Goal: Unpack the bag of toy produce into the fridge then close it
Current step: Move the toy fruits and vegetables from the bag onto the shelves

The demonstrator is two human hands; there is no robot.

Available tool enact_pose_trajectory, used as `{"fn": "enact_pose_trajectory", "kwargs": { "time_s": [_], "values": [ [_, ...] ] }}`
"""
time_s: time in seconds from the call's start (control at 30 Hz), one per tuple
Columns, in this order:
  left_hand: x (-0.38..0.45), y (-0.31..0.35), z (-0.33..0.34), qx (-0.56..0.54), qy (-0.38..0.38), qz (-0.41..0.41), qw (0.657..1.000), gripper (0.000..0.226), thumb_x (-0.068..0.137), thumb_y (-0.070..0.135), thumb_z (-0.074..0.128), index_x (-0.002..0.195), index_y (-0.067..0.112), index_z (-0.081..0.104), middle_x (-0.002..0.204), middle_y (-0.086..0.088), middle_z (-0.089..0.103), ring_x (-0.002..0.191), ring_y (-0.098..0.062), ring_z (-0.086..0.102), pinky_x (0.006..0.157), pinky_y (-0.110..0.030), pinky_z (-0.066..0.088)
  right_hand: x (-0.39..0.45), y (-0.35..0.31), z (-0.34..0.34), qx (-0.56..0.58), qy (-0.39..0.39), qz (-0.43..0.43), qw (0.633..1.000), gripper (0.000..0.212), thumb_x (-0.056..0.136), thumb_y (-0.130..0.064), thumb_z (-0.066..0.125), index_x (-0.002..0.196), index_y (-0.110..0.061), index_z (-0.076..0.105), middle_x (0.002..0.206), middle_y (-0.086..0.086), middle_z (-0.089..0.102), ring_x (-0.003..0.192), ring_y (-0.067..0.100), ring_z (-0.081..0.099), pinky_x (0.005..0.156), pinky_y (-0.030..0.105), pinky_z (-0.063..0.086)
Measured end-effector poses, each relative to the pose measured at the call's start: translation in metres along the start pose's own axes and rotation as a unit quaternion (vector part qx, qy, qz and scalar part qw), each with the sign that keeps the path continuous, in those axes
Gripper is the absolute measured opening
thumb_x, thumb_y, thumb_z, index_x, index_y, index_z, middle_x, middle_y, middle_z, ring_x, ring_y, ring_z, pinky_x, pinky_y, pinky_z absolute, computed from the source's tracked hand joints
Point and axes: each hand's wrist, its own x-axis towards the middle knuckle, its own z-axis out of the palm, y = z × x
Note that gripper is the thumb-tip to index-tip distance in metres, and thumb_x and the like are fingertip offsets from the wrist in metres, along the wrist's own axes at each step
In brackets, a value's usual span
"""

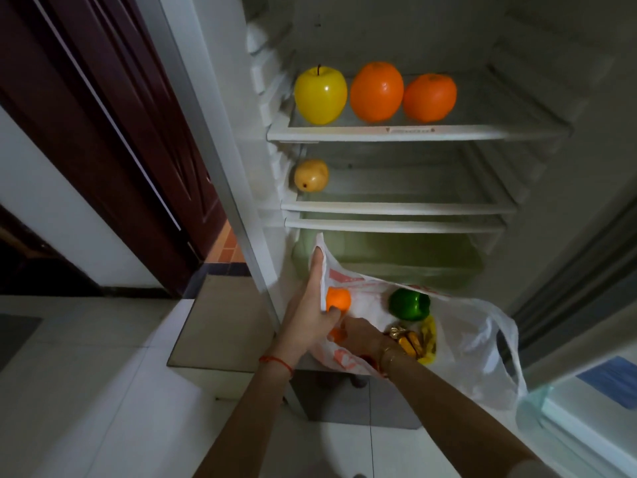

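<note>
The fridge stands open in front of me. On its top shelf sit a yellow apple and two oranges. A yellow pear lies at the left of the middle shelf. My left hand grips the left edge of the white plastic bag, holding it open. My right hand reaches into the bag, its fingers curled around an orange item that is mostly hidden. Inside the bag I see another orange fruit, a green pepper and yellow-brown items.
The fridge door hangs open at the lower right. A greenish crisper drawer sits below the shelves. A dark wooden door is on the left, and a grey low block stands on the tiled floor beside the fridge.
</note>
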Motion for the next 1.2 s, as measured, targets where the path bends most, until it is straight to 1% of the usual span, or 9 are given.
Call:
{"fn": "enact_pose_trajectory", "kwargs": {
  "time_s": [0.23, 0.43, 0.5, 0.6, 0.7, 0.8, 0.9, 1.03, 1.2],
  "values": [
    [0.0, -0.001, -0.001, 0.004, 0.012, -0.006, 1.0, 0.117, 0.083, 0.017, 0.072, 0.139, 0.062, -0.02, 0.131, -0.003, 0.054, 0.103, -0.024, 0.063, 0.084, -0.05, 0.057, 0.003, -0.007, 0.015, 0.042, 0.017, 0.009, 0.999, 0.044, 0.094, -0.04, 0.056, 0.129, -0.013, 0.049, 0.126, 0.014, 0.061, 0.114, 0.031, 0.059, 0.098, 0.038, 0.045],
    [0.001, -0.003, -0.001, -0.006, 0.008, -0.002, 1.0, 0.111, 0.087, 0.017, 0.067, 0.141, 0.06, -0.02, 0.108, 0.003, 0.048, 0.092, -0.016, 0.057, 0.082, -0.049, 0.058, -0.003, 0.001, -0.003, 0.137, 0.008, 0.048, 0.989, 0.066, 0.081, -0.047, 0.072, 0.132, -0.016, 0.043, 0.123, 0.002, 0.054, 0.114, 0.022, 0.055, 0.085, 0.026, 0.042],
    [0.001, -0.002, -0.002, -0.011, 0.001, 0.005, 1.0, 0.11, 0.088, 0.012, 0.064, 0.142, 0.058, -0.019, 0.114, 0.007, 0.047, 0.091, -0.01, 0.057, 0.083, -0.043, 0.059, -0.006, 0.012, -0.016, 0.233, -0.025, 0.069, 0.97, 0.073, 0.076, -0.042, 0.078, 0.133, -0.015, 0.04, 0.124, 0.001, 0.054, 0.108, 0.018, 0.057, 0.077, 0.022, 0.049],
    [0.001, 0.002, -0.001, -0.019, -0.009, 0.021, 1.0, 0.106, 0.089, 0.004, 0.062, 0.148, 0.045, -0.016, 0.126, 0.012, 0.04, 0.089, 0.004, 0.054, 0.077, -0.022, 0.055, -0.017, 0.026, -0.032, 0.459, -0.037, 0.061, 0.885, 0.065, 0.081, -0.024, 0.077, 0.134, -0.011, 0.043, 0.131, 0.011, 0.058, 0.113, 0.025, 0.063, 0.092, 0.041, 0.057],
    [0.0, 0.007, 0.001, -0.032, -0.005, 0.038, 0.999, 0.106, 0.088, 0.002, 0.064, 0.146, 0.045, -0.015, 0.138, 0.017, 0.028, 0.113, 0.0, 0.044, 0.076, -0.009, 0.045, -0.032, 0.031, -0.049, 0.561, -0.028, 0.018, 0.827, 0.045, 0.088, -0.023, 0.07, 0.128, -0.016, 0.052, 0.13, 0.013, 0.059, 0.115, 0.028, 0.063, 0.095, 0.042, 0.054],
    [0.002, 0.014, 0.002, -0.022, -0.002, 0.053, 0.998, 0.11, 0.085, -0.002, 0.062, 0.14, 0.053, -0.016, 0.151, 0.008, 0.027, 0.11, -0.004, 0.045, 0.083, -0.029, 0.055, -0.048, 0.03, -0.065, 0.614, -0.017, 0.004, 0.789, 0.038, 0.088, -0.029, 0.065, 0.124, -0.021, 0.057, 0.126, 0.011, 0.062, 0.11, 0.025, 0.063, 0.083, 0.034, 0.056],
    [0.004, 0.02, 0.006, -0.016, -0.008, 0.064, 0.998, 0.115, 0.082, -0.006, 0.06, 0.14, 0.057, -0.018, 0.14, 0.015, 0.025, 0.091, -0.008, 0.059, 0.07, -0.046, 0.059, -0.067, 0.023, -0.081, 0.631, -0.011, -0.017, 0.775, 0.044, 0.081, -0.032, 0.064, 0.123, -0.026, 0.056, 0.124, 0.01, 0.062, 0.11, 0.024, 0.061, 0.084, 0.031, 0.053],
    [0.008, 0.028, 0.01, -0.019, -0.023, 0.077, 0.997, 0.117, 0.082, -0.007, 0.06, 0.147, 0.051, -0.017, 0.159, 0.01, 0.012, 0.118, -0.005, 0.042, 0.086, -0.036, 0.056, -0.087, 0.015, -0.099, 0.661, -0.016, -0.041, 0.749, 0.072, 0.061, -0.039, 0.074, 0.128, -0.025, 0.05, 0.132, 0.015, 0.051, 0.109, 0.03, 0.059, 0.081, 0.032, 0.058],
    [0.012, 0.042, 0.014, -0.057, -0.051, 0.101, 0.992, 0.118, 0.08, -0.007, 0.063, 0.149, 0.047, -0.015, 0.148, 0.031, 0.007, 0.133, 0.005, 0.024, 0.102, -0.029, 0.041, -0.107, 0.004, -0.129, 0.662, 0.007, -0.111, 0.742, 0.103, 0.045, -0.043, 0.092, 0.136, -0.027, 0.047, 0.141, 0.018, 0.043, 0.12, 0.037, 0.055, 0.081, 0.037, 0.06]
  ]
}}
